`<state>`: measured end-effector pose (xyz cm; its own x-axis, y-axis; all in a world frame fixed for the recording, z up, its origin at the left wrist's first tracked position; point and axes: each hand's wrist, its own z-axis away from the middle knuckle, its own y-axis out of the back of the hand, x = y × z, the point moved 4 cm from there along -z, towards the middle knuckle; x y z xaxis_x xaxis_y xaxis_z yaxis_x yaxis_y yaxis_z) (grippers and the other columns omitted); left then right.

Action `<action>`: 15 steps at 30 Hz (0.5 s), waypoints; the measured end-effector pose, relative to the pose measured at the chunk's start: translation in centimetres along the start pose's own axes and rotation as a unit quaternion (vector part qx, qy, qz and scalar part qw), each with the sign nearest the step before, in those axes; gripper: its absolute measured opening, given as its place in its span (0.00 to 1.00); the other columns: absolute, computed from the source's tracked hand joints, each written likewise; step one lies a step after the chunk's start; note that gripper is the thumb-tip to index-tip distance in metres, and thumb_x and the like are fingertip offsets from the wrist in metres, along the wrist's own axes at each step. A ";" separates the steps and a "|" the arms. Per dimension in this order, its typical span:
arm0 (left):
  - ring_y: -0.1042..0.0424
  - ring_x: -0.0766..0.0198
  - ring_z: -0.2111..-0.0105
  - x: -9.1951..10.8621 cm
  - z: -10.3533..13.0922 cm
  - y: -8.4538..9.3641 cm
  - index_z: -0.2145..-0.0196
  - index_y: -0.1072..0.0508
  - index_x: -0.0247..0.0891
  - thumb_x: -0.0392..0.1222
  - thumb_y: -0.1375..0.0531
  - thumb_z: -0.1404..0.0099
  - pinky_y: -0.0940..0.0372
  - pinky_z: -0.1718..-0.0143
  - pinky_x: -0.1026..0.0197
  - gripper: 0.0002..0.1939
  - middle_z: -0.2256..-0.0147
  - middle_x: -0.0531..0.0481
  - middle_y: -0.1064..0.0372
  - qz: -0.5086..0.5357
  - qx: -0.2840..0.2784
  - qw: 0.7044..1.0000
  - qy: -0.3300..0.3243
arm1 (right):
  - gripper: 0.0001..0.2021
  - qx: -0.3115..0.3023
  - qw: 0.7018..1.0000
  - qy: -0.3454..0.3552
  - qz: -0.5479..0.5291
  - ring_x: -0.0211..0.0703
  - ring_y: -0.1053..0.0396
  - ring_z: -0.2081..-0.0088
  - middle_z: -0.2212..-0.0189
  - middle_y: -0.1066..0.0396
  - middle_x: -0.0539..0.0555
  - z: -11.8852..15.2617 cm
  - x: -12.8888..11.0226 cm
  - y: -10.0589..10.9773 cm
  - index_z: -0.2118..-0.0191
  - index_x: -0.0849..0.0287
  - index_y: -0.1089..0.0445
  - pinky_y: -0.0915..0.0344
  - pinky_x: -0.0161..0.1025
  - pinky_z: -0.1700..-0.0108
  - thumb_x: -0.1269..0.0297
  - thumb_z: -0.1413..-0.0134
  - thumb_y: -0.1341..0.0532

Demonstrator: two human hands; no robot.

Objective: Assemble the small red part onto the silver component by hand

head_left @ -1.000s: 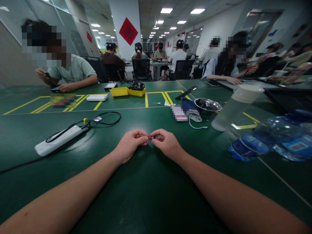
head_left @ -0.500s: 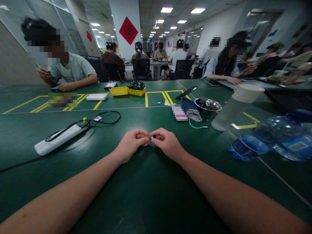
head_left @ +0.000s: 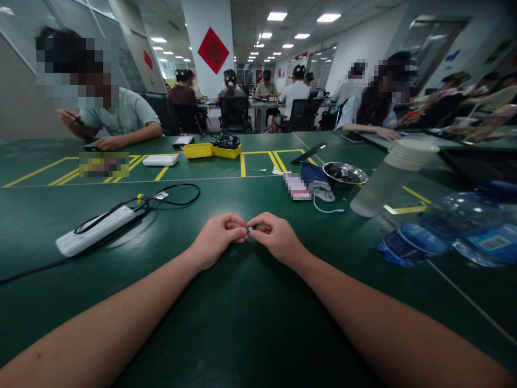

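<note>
Under the fingers (head_left: 236, 235) spread a glossy dark-green table (head_left: 242, 318), its far half marked with yellow tape (head_left: 243, 166). Left of the fingers lay what looked like a white power strip (head_left: 95, 233), a black cable (head_left: 188, 203) looped over it. Straight beyond them stood yellow bins (head_left: 197, 152), one heaped with black cords (head_left: 226, 141). Ahead and to the right were a steel bowl (head_left: 355, 177), a white cord (head_left: 328, 210) and a frosted tumbler (head_left: 371, 188); farther right, a clear blue plastic bottle (head_left: 412, 242) lay on its side. Past the table, the room held office chairs (head_left: 235, 113), ceiling lights and several seated people, one in a pale T-shirt (head_left: 133, 116) to the far left.

On the column beyond the fingers hung a red diamond poster (head_left: 212, 51) with dark characters too indistinct to read. A blue label with a barcode (head_left: 493, 241) showed to their right, and the white tag (head_left: 161, 195) on the cable bore print too small to make out.

The left hand (head_left: 216, 237) and right hand (head_left: 278, 237) met almost tip to tip, forearms slanting inward. Thumb and fingers of each pinched a tiny component (head_left: 250, 229), mostly hidden, lying between the two sets of fingertips.
</note>
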<state>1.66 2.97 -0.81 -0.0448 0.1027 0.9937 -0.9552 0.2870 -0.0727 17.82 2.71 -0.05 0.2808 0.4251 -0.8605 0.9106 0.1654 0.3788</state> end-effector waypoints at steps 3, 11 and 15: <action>0.27 0.69 0.69 0.1 0.0 -0.2 0.64 0.29 0.35 0.37 0.34 0.44 0.32 0.66 0.66 0.10 0.69 0.50 0.26 -0.010 -0.019 1.000 0.000 | 0.13 -0.013 0.999 -0.023 -0.042 0.37 0.28 0.69 0.62 0.27 0.54 0.0 0.5 -0.3 0.55 0.59 0.28 0.31 0.36 0.65 0.69 0.49 0.38; 0.25 0.66 0.66 0.3 0.1 -0.5 0.57 0.32 0.36 0.33 0.35 0.44 0.32 0.63 0.65 0.17 0.67 0.49 0.25 0.011 -0.050 0.999 -0.007 | 0.15 -0.013 0.991 -0.049 -0.123 0.38 0.27 0.70 0.63 0.26 0.55 -0.1 0.7 -0.7 0.53 0.61 0.31 0.29 0.38 0.65 0.71 0.49 0.39; 0.26 0.68 0.66 0.2 0.1 -0.6 0.54 0.30 0.36 0.34 0.36 0.43 0.32 0.61 0.67 0.18 0.66 0.49 0.25 0.017 -0.058 0.998 -0.003 | 0.14 -0.005 0.999 -0.022 -0.039 0.36 0.29 0.71 0.61 0.27 0.55 -0.1 0.4 -0.3 0.54 0.59 0.27 0.31 0.37 0.67 0.72 0.47 0.40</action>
<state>2.21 2.72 -0.52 -0.0797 0.1083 0.9909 -0.9130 0.3911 -0.1162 17.59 2.90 -0.44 0.2221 0.3709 -0.9017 0.9274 0.2050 0.3128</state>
